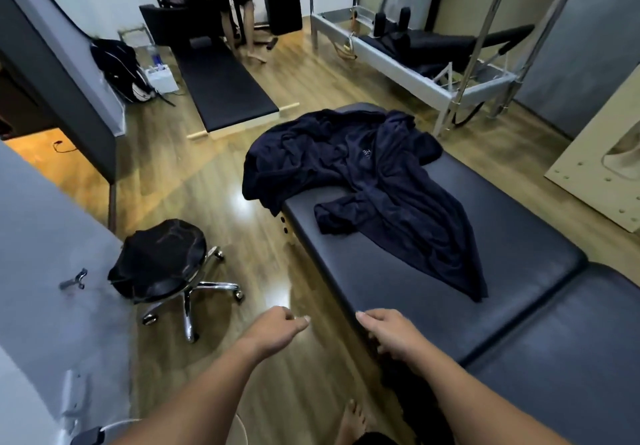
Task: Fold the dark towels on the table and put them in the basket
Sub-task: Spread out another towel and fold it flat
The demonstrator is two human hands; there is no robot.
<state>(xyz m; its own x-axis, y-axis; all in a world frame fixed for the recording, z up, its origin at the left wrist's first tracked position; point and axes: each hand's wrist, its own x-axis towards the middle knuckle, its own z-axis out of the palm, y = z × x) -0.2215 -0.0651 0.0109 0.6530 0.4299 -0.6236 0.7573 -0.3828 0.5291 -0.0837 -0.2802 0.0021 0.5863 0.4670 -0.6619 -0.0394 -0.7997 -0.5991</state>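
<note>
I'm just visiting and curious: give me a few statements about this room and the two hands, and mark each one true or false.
1. The dark towels lie unfolded in a heap on the padded table. True.
2. The right hand grips a towel. False: it holds nothing and hangs at the table's near edge.
3. The left hand is over the wooden floor, touching no cloth. True.
4. Part of the towels hangs over the table's left edge. True.
5. The rolling stool stands on the table. False: it stands on the floor, left of the table.
</note>
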